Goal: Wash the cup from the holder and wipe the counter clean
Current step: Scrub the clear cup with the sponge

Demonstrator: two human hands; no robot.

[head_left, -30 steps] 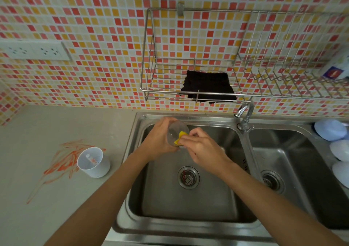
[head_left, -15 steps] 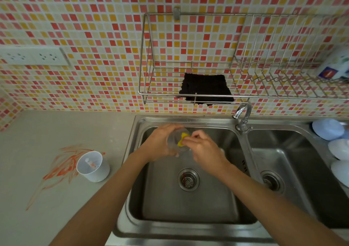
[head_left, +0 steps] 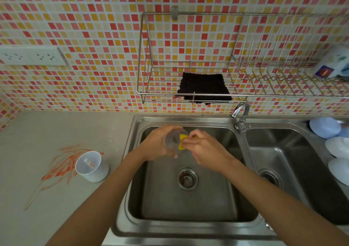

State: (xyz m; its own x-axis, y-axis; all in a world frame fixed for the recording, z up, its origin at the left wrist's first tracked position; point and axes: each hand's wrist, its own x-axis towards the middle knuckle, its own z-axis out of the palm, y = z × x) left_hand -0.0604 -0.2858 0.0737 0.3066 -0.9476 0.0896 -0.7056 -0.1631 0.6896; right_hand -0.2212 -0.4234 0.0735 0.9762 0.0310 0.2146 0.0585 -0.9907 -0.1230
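Hands scrub a clear cup [head_left: 172, 141] over the left sink [head_left: 188, 204] basin.
Left hand [head_left: 157, 143] wraps the cup, tipped on its side, mouth toward the right hand [head_left: 205, 147], which pinches a yellow sponge [head_left: 182, 141] at the rim. On the counter [head_left: 37, 128] to the left, a white holder [head_left: 92, 166] stands on orange smears [head_left: 60, 168]. A black cloth [head_left: 204, 88] lies on the wall rack [head_left: 151, 94] beside the tap [head_left: 240, 113].

The right hand [head_left: 204, 147] hid most of the yellow sponge [head_left: 181, 141]. At the right edge, the bottle [head_left: 332, 64] and pale dishes [head_left: 338, 147] were cut off.
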